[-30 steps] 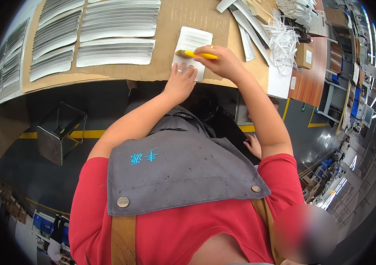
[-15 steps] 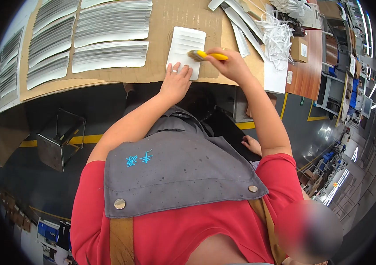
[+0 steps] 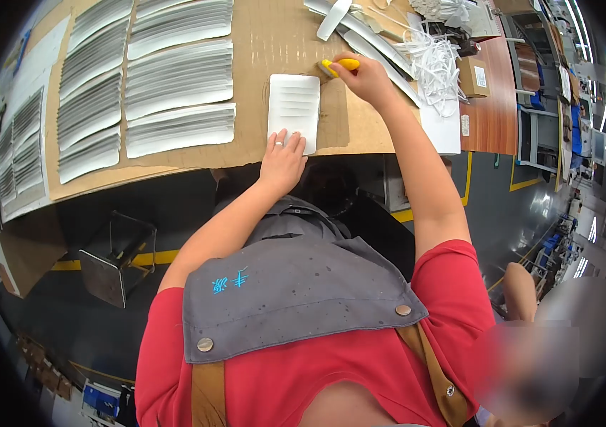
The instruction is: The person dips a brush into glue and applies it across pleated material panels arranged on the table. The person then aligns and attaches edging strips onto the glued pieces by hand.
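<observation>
A white rectangular piece [image 3: 293, 107], with several thin lines across it like overlapped sheets, lies on brown cardboard in front of me. My left hand [image 3: 284, 164] rests on its near end, fingers stretched flat on the surface. In my right hand [image 3: 369, 78] is a paintbrush with a yellow handle [image 3: 348, 64], pinched between fingers and thumb. The bristles point left and down, just beyond the far right corner of the white piece. Whether they touch the cardboard I cannot tell.
Fanned rows of white sheets [image 3: 180, 78] cover the table's left side. Loose white strips [image 3: 378, 53] and a heap of thin white trimmings [image 3: 434, 67] lie to the right, near a small cardboard box [image 3: 473, 77]. Below the table's edge stands a stool [image 3: 107, 274].
My right hand has carried the brush off the white piece, away to its far right corner. The left hand stays on the near end. The whole view has shifted.
</observation>
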{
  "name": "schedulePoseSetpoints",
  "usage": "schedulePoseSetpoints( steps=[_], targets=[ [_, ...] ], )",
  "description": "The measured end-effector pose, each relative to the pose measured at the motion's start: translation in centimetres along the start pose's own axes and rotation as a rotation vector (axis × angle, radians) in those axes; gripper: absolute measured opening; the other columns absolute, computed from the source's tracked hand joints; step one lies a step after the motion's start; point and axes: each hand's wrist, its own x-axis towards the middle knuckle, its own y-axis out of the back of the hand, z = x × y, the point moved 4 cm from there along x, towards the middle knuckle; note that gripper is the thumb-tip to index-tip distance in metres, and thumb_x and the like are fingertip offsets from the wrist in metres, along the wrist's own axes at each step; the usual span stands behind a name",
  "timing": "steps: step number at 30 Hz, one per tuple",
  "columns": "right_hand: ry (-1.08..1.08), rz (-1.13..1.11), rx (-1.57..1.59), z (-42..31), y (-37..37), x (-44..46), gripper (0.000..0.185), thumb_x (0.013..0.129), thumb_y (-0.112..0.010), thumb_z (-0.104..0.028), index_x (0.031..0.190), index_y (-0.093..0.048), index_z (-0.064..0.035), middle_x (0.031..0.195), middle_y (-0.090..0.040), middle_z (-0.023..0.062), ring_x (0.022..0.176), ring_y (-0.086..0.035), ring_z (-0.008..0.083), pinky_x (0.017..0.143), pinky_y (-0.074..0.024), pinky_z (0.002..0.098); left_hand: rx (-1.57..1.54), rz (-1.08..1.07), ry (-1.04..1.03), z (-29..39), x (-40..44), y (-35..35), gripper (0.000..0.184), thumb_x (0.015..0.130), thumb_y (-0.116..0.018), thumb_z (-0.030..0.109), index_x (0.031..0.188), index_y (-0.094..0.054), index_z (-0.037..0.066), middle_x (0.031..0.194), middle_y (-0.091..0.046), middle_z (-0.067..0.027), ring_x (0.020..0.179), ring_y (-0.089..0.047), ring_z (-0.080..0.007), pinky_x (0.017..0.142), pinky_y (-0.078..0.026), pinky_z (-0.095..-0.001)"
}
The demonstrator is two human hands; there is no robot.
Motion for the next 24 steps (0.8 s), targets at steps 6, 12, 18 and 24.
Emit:
schedulePoseSetpoints(
  steps=[6,12,18,24],
  targets=[
    [0.075,0.125,-0.134,-0.6,-0.5,-0.4,0.022,0.083,-0.062,-0.031,0.089,-0.064,-0.0101,0.065,-0.061,0.0112,0.058,-0.059,0.0262,0.052,-0.0449,0.0327,-0.009,-0.021,0.016,0.2,-0.1,0.3,0.040,0.081,-0.058,0.025,0.114,-0.051,0.003,0.121,-0.049,-0.0109,0.109,-0.047,-0.0270,0.094,-0.033,-0.0407],
    [0.243,-0.320,0.215,-7.8,-2.9,-3.7,0.014,0.084,-0.062,-0.020,0.092,-0.063,-0.0084,0.077,-0.063,0.0088,0.067,-0.058,0.0227,0.060,-0.0462,0.0307,0.030,-0.057,-0.055,-0.1,-1.0,0.0,0.042,0.082,-0.056,0.027,0.116,-0.050,0.003,0.125,-0.047,-0.0096,0.110,-0.046,-0.0267,0.090,-0.036,-0.0400],
    [0.207,-0.170,-0.055,-7.9,-5.0,-1.6,0.015,0.083,-0.062,-0.023,0.093,-0.061,-0.0118,0.076,-0.062,0.0085,0.071,-0.058,0.0281,0.061,-0.0456,0.0362,-0.012,-0.090,-0.135,-1.1,-0.9,0.2,0.046,0.081,-0.057,0.028,0.118,-0.049,0.000,0.130,-0.045,-0.0132,0.112,-0.045,-0.0273,0.091,-0.036,-0.0402],
    [0.122,-0.175,-0.101,-8.0,-3.5,-4.9,0.016,0.083,-0.063,-0.023,0.092,-0.063,-0.0102,0.074,-0.062,0.0106,0.064,-0.057,0.0259,0.057,-0.0456,0.0328,-0.133,-0.092,-0.236,-1.9,-0.9,0.4,0.044,0.079,-0.060,0.025,0.112,-0.050,-0.002,0.125,-0.046,-0.0189,0.109,-0.046,-0.0308,0.091,-0.039,-0.0392]
  ],
)
